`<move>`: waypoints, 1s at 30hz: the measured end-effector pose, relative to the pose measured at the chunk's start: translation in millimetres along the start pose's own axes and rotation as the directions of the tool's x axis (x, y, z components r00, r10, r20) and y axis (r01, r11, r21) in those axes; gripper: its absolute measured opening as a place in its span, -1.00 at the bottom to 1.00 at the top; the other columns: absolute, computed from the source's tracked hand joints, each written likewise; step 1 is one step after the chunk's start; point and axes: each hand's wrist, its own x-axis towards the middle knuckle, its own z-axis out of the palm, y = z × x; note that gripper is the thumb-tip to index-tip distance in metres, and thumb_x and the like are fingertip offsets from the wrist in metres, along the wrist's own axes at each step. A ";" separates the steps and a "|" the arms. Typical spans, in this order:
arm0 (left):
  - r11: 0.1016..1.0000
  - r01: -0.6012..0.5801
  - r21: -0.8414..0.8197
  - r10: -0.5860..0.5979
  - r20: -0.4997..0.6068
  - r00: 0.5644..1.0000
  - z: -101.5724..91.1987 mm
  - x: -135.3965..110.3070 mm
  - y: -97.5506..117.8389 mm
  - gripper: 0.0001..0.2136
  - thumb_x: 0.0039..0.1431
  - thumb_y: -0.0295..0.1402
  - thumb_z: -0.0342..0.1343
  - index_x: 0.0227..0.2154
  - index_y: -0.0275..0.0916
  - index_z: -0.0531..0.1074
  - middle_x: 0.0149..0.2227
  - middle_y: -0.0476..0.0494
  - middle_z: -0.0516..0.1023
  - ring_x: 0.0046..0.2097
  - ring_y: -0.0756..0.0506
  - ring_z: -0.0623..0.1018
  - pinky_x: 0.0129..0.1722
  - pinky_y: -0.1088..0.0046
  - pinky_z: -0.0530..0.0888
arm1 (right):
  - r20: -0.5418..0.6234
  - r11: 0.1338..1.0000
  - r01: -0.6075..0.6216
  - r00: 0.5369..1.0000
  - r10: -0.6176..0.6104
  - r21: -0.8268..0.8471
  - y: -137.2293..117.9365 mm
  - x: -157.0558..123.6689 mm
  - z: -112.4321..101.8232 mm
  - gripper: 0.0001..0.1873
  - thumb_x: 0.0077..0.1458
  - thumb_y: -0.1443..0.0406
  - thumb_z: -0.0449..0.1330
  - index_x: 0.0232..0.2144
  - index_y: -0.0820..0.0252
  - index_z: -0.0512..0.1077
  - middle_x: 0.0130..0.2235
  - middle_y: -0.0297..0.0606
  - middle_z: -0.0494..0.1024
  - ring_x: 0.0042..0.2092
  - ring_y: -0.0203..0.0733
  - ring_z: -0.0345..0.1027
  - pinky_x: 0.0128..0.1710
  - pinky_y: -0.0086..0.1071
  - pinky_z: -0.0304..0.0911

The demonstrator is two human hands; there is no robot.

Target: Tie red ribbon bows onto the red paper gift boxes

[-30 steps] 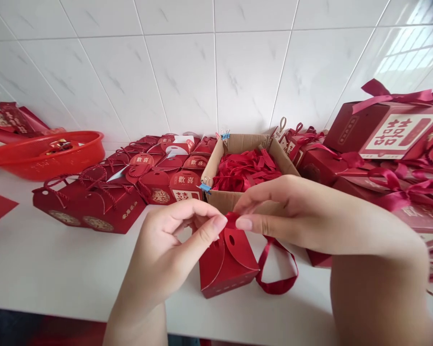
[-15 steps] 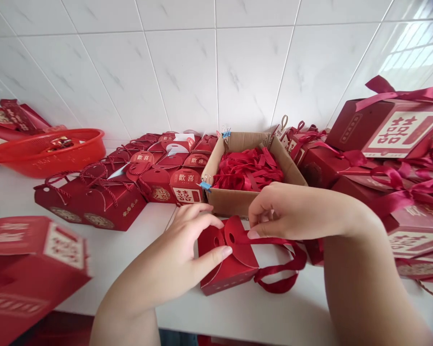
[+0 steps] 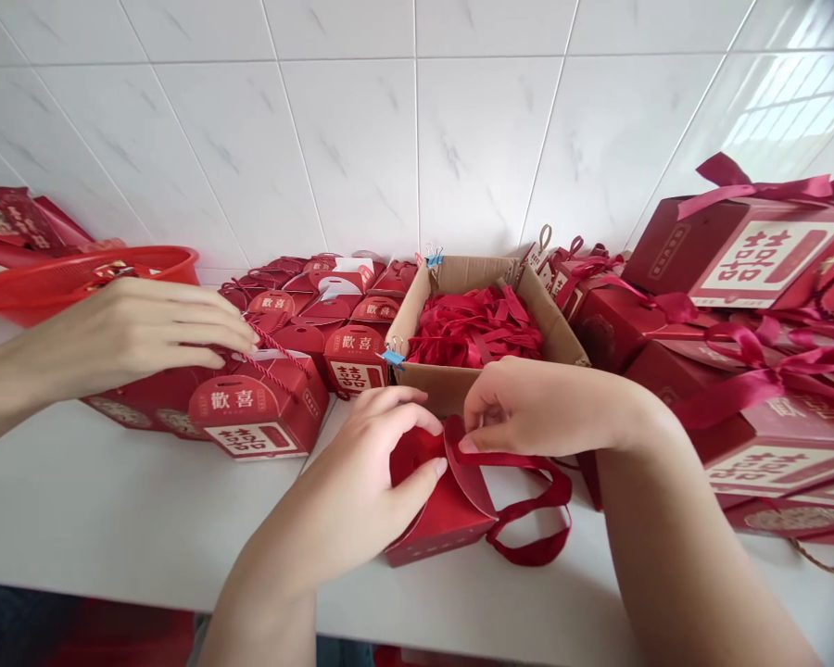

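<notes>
A small red gift box (image 3: 445, 509) with rounded top flaps stands on the white counter (image 3: 111, 519) in front of me. My left hand (image 3: 368, 472) curls over its left flap, fingers pressed on the card. My right hand (image 3: 528, 408) pinches a red ribbon (image 3: 528, 519) at the box's right flap; the ribbon loops out to the right on the counter. Another person's hand (image 3: 132, 333) reaches in from the left and holds the cord handle of a red box with white label (image 3: 257, 417).
An open cardboard box (image 3: 479, 315) full of red ribbons sits just behind my hands. Rows of finished red boxes (image 3: 306, 296) stand at the back left, a red plastic basket (image 3: 48, 278) at far left, and stacked larger ribboned boxes (image 3: 751, 296) at right.
My hands have lowered onto the box and drawn the ribbon through its flaps. A large red box passed at the left and is gone; another person's hand now sets a labelled box down there.
</notes>
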 end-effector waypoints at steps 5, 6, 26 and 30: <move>1.000 0.011 -0.019 -0.010 0.054 0.998 2.7 4.4 2.0 -0.83 0.22 -0.20 0.00 -0.20 -0.08 0.40 0.16 -0.11 0.27 0.24 -0.19 0.25 0.18 0.18 0.29 | 0.019 0.999 0.011 1.000 -0.011 -0.030 -2.7 5.7 3.2 -0.79 0.08 0.27 0.09 -0.46 0.19 0.50 -0.47 -0.28 0.53 -0.50 -0.31 0.25 -0.52 -0.42 0.07; 1.000 0.008 -0.021 -0.006 0.072 0.997 2.7 5.0 2.4 -0.85 0.22 -0.22 -0.01 -0.23 -0.08 0.40 0.16 -0.10 0.28 0.25 -0.19 0.23 0.16 0.19 0.30 | 0.018 0.999 0.015 1.000 -0.014 -0.036 -3.0 5.8 3.6 -0.79 0.08 0.28 0.09 -0.46 0.19 0.50 -0.48 -0.27 0.53 -0.50 -0.31 0.25 -0.51 -0.41 0.07; 0.978 0.014 -0.209 -0.059 -0.211 0.976 -20.0 -6.6 17.4 -0.84 0.21 -0.22 0.00 -0.44 -0.15 0.32 -0.49 0.04 0.36 -0.44 -0.01 0.38 -0.45 0.51 0.31 | -0.237 0.877 0.378 0.919 -0.316 0.295 -6.2 -4.2 -3.6 -0.88 0.15 0.33 0.10 -0.40 0.25 0.39 -0.43 -0.38 0.40 -0.42 -0.38 0.25 -0.41 -0.50 0.18; 0.979 0.202 0.018 -0.203 0.079 0.976 -13.3 -15.2 -0.6 -0.72 0.17 -0.04 0.01 -0.45 -0.13 0.31 -0.55 0.05 0.41 -0.53 -0.03 0.39 -0.55 0.48 0.26 | -0.550 0.738 0.496 0.810 -0.202 0.459 -11.8 -15.9 -3.8 -0.84 0.19 0.26 0.11 -0.42 0.21 0.34 -0.48 -0.41 0.37 -0.49 -0.42 0.24 -0.49 -0.52 0.15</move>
